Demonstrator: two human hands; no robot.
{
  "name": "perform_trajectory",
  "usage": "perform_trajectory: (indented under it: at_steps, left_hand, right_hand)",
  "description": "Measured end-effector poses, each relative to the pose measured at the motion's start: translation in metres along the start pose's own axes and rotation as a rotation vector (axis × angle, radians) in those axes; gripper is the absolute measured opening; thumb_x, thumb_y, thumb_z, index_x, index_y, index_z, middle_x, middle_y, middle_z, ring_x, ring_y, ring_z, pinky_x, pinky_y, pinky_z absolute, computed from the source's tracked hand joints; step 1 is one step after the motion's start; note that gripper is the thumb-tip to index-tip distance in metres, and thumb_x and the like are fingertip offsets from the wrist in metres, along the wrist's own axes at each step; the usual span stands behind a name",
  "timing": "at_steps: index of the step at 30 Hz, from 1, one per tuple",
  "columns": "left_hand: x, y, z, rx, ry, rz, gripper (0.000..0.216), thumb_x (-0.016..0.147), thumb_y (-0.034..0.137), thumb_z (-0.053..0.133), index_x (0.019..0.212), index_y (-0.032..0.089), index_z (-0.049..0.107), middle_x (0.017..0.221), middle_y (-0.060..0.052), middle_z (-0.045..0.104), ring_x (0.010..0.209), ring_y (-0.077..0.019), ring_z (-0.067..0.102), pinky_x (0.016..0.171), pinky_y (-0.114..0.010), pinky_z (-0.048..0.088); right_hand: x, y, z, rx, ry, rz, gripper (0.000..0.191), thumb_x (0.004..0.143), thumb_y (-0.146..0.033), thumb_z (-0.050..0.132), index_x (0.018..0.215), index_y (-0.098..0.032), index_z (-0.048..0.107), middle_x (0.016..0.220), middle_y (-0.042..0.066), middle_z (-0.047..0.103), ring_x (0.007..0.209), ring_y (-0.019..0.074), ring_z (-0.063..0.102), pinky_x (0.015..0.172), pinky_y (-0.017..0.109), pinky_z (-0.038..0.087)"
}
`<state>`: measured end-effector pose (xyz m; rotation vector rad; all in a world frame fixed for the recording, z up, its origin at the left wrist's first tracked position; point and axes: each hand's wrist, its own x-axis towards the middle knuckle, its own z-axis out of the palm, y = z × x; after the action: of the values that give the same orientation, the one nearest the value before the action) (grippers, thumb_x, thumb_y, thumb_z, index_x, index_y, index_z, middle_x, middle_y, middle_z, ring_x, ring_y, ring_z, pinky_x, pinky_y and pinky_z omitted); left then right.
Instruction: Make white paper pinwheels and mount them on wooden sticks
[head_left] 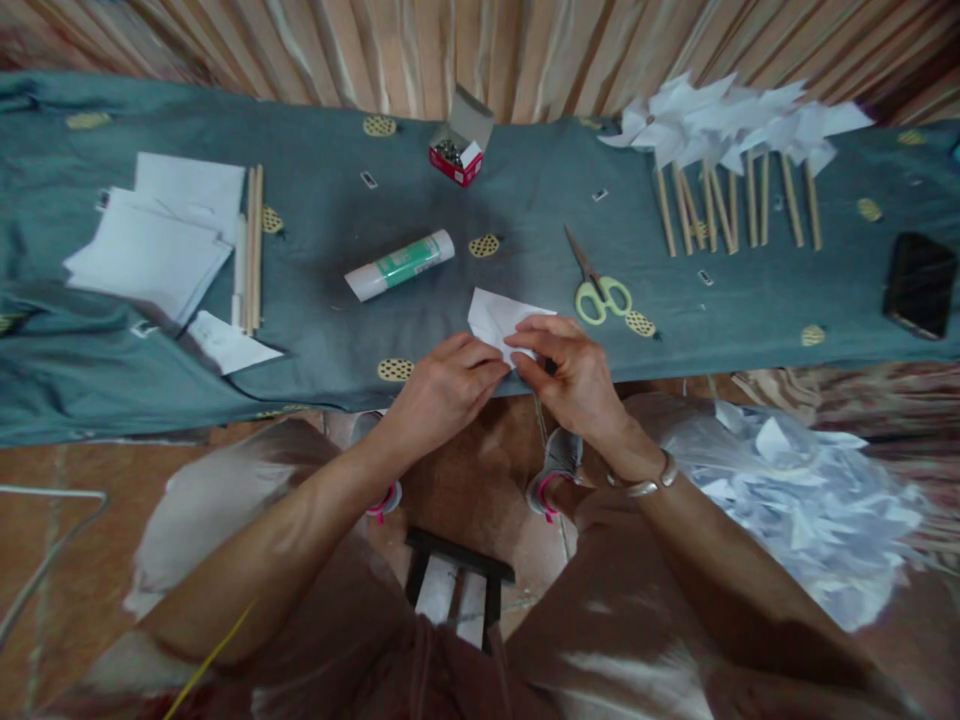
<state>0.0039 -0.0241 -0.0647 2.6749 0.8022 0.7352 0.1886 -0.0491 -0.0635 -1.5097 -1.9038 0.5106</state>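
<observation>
We see a piece of white paper (491, 312) at the near edge of the table (307, 240). Our left hand (448, 378) pinches its near edge; our right hand (576, 368) pinches its near right part between thumb and fingers. Just right lie scissors (597, 290); farther left, a glue stick (401, 264); beyond, a red box (465, 172); far right, paper pinwheels (720, 120); left, paper sheets (154, 245).

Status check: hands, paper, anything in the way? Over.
Left hand and right hand both on paper. Paper partly hidden by them. Scissors close to right hand, possible snag; glue stick beyond left.
</observation>
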Motion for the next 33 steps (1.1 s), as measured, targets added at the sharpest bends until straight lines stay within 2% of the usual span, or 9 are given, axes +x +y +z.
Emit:
perform_trajectory:
  at_steps: [6,10,14,20,24,28,33]
  left_hand:
    - [0.0,0.001,0.0,-0.001,-0.015,-0.005,0.019,0.093,0.017,0.048,0.093,0.012,0.066,0.092,-0.008,0.068,0.086,-0.0174,0.058,0.077,-0.03,0.052]
    - [-0.001,0.0,0.0,-0.009,-0.029,-0.013,0.019,0.093,0.017,0.048,0.093,0.013,0.067,0.092,-0.008,0.067,0.088,-0.018,0.058,0.078,-0.031,0.052]
    - [-0.002,-0.001,0.0,-0.006,-0.051,-0.016,0.019,0.092,0.018,0.049,0.094,0.012,0.067,0.092,-0.009,0.066,0.089,-0.0187,0.058,0.078,-0.032,0.053]
    - [-0.001,-0.002,0.001,0.015,-0.039,-0.01,0.017,0.09,0.016,0.051,0.094,0.011,0.067,0.093,-0.009,0.066,0.088,-0.0192,0.058,0.078,-0.032,0.053]
    - [0.0,-0.001,0.0,0.03,-0.029,0.012,0.016,0.09,0.014,0.052,0.094,0.011,0.066,0.093,-0.009,0.067,0.087,-0.0187,0.058,0.077,-0.032,0.053]
    - [-0.001,-0.001,-0.002,0.047,-0.013,0.021,0.018,0.091,0.014,0.05,0.096,0.011,0.067,0.094,-0.01,0.068,0.087,-0.0187,0.059,0.076,-0.031,0.053]
    - [0.0,-0.014,-0.006,0.07,0.041,-0.024,0.019,0.091,0.017,0.05,0.096,0.014,0.069,0.093,-0.008,0.069,0.086,-0.0183,0.06,0.076,-0.033,0.052]
  right_hand:
    - [-0.003,-0.002,0.001,-0.112,-0.02,-0.077,0.024,0.088,-0.017,0.049,0.099,-0.022,0.07,0.108,0.008,0.063,0.099,0.0234,0.057,0.09,0.043,0.048]
    - [-0.007,-0.005,0.006,-0.186,-0.026,-0.119,0.029,0.086,-0.013,0.045,0.103,-0.02,0.067,0.116,0.011,0.06,0.103,0.0256,0.054,0.093,0.046,0.047]
    - [-0.01,-0.01,0.013,-0.216,-0.027,-0.113,0.029,0.085,-0.013,0.043,0.104,-0.021,0.064,0.124,0.011,0.056,0.112,0.0286,0.049,0.095,0.05,0.044]
    - [-0.011,-0.01,0.017,-0.259,-0.008,-0.097,0.03,0.085,-0.012,0.043,0.105,-0.021,0.064,0.127,0.011,0.056,0.114,0.0296,0.049,0.093,0.05,0.043]
    - [-0.012,-0.008,0.012,-0.223,-0.006,-0.089,0.032,0.084,-0.011,0.044,0.107,-0.021,0.064,0.127,0.011,0.057,0.115,0.0285,0.05,0.095,0.05,0.044]
    - [-0.011,0.001,0.002,-0.152,0.061,-0.067,0.036,0.085,-0.012,0.042,0.113,-0.021,0.063,0.125,0.011,0.059,0.117,0.0268,0.053,0.1,0.05,0.043]
    - [-0.007,0.011,-0.007,-0.18,0.099,-0.041,0.035,0.086,-0.014,0.043,0.113,-0.021,0.063,0.122,0.01,0.063,0.117,0.0258,0.055,0.102,0.049,0.043]
